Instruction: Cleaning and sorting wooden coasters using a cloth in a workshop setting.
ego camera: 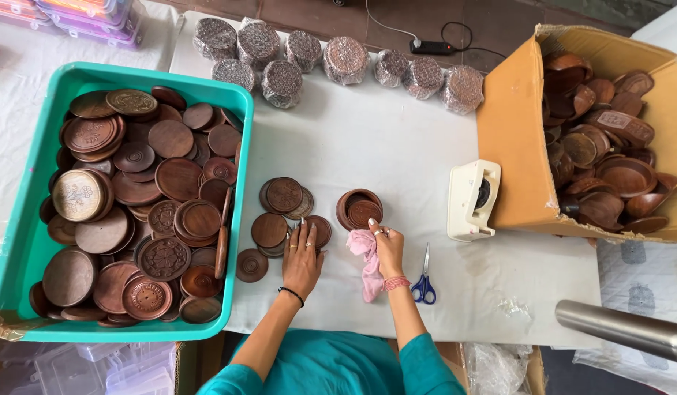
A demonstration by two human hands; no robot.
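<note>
Bench (397,139) mid-front: my left hand (302,256) lies open, flat, palm down on loose wooden discs (283,219). My right hand (388,249) grips pink cloth (368,263), fingertips touching round wooden holder (359,208), just ahead of it. Holder round, no long axis; right hand nearer. Teal tray (31,249) at left edge, blue scissors (425,281) right of cloth.

Bright, even daylight, soft short shadows, sharp focus, slight wide-angle bending at edges.

— Where can my hands pass?
— Bare white cloth (382,139) ahead of me lies open — green tub (240,219) walls my left, tape dispenser (472,200) and cardboard box (510,146) my right, scissors (424,281) beside.
</note>
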